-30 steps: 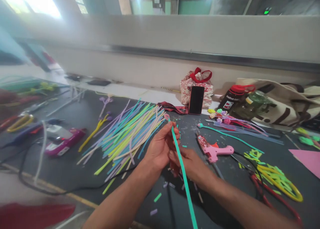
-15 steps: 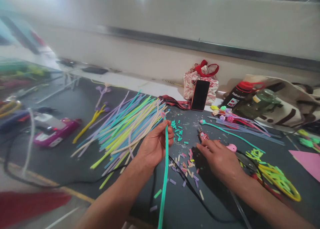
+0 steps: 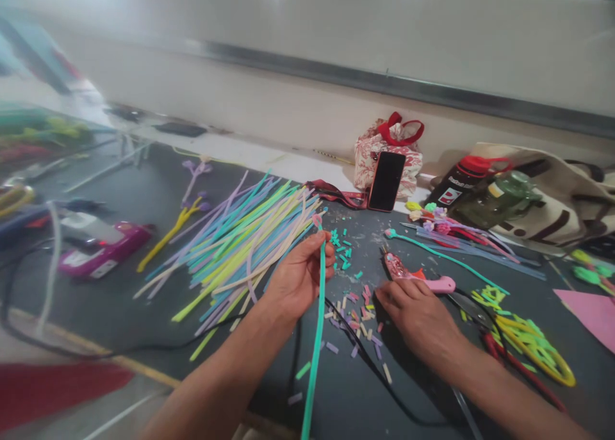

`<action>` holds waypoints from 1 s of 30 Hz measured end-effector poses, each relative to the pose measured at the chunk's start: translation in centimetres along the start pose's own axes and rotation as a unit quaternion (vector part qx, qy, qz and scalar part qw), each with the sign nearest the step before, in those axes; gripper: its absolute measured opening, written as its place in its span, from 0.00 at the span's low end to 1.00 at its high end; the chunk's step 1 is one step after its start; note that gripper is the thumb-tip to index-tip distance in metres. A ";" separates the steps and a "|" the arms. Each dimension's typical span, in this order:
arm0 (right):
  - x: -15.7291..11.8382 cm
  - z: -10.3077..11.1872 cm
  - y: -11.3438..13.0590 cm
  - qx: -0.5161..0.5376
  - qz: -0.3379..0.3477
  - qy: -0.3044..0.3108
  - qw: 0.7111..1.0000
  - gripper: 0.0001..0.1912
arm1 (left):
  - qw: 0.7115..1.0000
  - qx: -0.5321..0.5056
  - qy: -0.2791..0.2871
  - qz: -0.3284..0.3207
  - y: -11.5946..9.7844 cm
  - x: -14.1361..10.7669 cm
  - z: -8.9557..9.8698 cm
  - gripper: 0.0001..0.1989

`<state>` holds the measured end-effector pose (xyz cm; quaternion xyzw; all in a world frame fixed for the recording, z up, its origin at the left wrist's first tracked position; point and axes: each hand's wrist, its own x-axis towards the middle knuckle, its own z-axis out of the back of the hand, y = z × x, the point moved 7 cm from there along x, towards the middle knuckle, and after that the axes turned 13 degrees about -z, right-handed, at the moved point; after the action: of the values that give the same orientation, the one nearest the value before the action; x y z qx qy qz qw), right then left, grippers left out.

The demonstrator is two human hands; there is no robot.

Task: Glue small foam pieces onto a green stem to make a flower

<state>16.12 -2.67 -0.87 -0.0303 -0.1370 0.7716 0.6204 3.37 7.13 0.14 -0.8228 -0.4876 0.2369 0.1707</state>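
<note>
Pinched in the fingers of my left hand (image 3: 300, 277) is a long teal strip (image 3: 314, 350), its pink-tipped top end (image 3: 318, 220) above my fingertips. It hangs down to the bottom edge of the view. My right hand (image 3: 416, 309) is low over the dark table with its fingers bent together; what they hold, if anything, I cannot make out. Just beyond those fingers lies a pink glue gun (image 3: 439, 284) with a speckled front. Small cut pieces (image 3: 358, 318) in pink, cream and purple are scattered between my hands, with teal bits (image 3: 343, 251) behind them.
Many pastel strips (image 3: 240, 254) lie left of centre. A phone (image 3: 385, 180) leans against a patterned bag (image 3: 410, 164). Scissors (image 3: 473, 312), yellow-green strips (image 3: 533, 347), a black bottle (image 3: 454, 187) and a teal stem (image 3: 442, 257) are on the right. A black cable (image 3: 375, 369) crosses the table.
My right hand has drawn back toward me from the glue gun, whose pink handle now shows more fully. My left hand still pinches the teal strip.
</note>
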 end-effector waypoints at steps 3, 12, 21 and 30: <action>-1.5 0.0 -0.2 0.027 -0.019 0.008 0.999 0.16 | 1.000 0.004 0.004 0.002 0.1 -0.1 -0.1 0.03; 0.6 1.3 -1.8 0.081 -0.067 -0.038 0.994 0.08 | 1.000 0.017 0.000 0.006 0.7 -0.1 0.0 0.01; 3.7 0.4 0.1 0.027 -0.021 -0.029 0.999 0.04 | 0.999 0.036 0.001 -0.001 0.3 0.2 0.1 0.03; 3.7 -0.5 0.4 0.001 -0.011 -0.013 1.000 0.07 | 0.999 0.035 -0.005 -0.006 0.0 0.1 0.2 0.02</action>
<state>14.97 0.90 -1.01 -0.0180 -0.1443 0.7653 0.6271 3.32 7.20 -0.02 -0.8122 -0.4845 0.2572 0.1986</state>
